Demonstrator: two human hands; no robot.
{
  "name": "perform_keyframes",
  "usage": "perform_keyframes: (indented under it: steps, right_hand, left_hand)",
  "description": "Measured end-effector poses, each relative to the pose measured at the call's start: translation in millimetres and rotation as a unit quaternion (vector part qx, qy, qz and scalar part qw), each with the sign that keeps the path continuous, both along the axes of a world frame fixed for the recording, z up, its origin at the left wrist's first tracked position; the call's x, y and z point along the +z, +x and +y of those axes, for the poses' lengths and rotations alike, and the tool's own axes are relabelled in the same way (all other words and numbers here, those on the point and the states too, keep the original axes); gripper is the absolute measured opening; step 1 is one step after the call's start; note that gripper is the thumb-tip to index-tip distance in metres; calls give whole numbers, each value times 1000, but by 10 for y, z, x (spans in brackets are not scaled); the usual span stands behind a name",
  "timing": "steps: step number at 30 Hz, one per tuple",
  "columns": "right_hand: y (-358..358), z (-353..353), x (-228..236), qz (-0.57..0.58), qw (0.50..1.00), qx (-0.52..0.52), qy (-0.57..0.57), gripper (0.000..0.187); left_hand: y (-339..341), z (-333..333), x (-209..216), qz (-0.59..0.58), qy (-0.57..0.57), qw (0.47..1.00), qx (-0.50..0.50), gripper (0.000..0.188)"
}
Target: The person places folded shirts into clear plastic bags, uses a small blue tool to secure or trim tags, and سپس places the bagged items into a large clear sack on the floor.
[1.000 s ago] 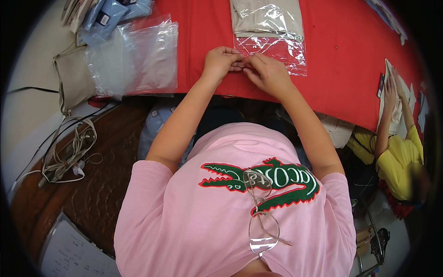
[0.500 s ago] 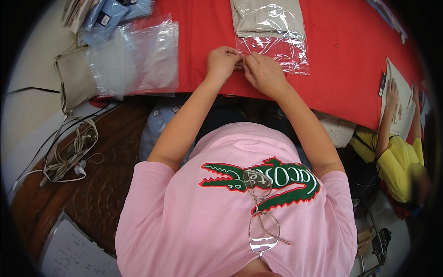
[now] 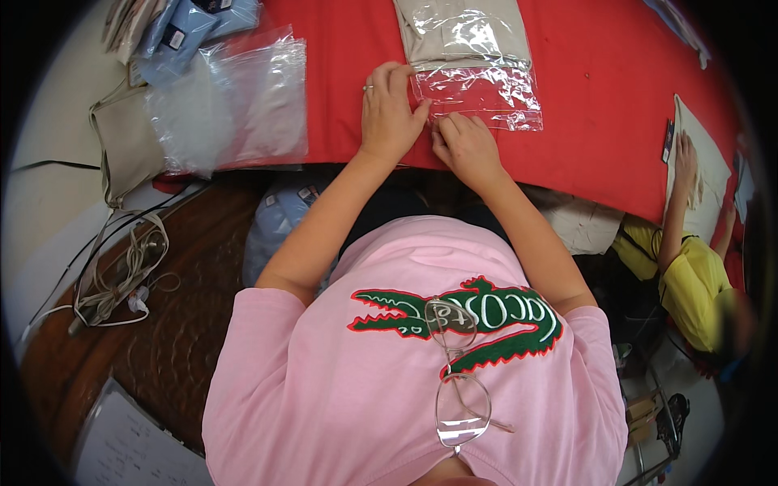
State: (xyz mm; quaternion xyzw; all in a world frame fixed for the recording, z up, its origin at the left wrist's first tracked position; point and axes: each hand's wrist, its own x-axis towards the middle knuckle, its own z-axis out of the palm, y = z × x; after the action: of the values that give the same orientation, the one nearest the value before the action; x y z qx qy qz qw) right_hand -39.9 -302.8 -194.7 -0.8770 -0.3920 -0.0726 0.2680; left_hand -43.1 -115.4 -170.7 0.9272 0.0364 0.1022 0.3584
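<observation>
A clear plastic bag lies on the red tablecloth with a folded beige garment inside its far part. My left hand is at the bag's near left side. Its fingers reach forward along the bag's edge, with the thumb held apart, and a ring shows on one finger. At the bag's near edge is my right hand, its fingers curled down and closed on the plastic; the fingertips are partly hidden.
Flat clear bags are stacked to the left, beside blue packed garments. A beige cloth bag and coiled cables are at the far left. On the right, a co-worker in yellow handles a pale garment.
My left hand has parted from my right, moving slightly away from me with its fingers straightened. My right hand has moved a little nearer to me along the bag's edge.
</observation>
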Motion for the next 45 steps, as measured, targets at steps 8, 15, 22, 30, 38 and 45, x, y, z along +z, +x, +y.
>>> perform_keyframes:
  steps: [8,15,22,30,38,45]
  right_hand:
    - [-101,82,47,8,999,-23,-43,16]
    - [-445,-27,-9,77,992,79,-60,12]
    - [102,-280,222,99,990,-76,62,17]
    - [369,-212,269,90,994,60,22,20]
    - [402,-188,219,21,990,119,-71,20]
    - [312,-155,91,-26,989,120,-82,25]
  left_hand:
    - [492,48,-411,-45,236,948,-210,82]
    - [505,60,-474,-47,203,953,-220,85]
    - [504,79,-475,-48,212,949,-226,85]
    - [499,91,-486,-41,210,949,-231,83]
    - [494,93,-495,-36,216,948,-232,84]
    - [497,83,-485,-20,229,944,-235,84]
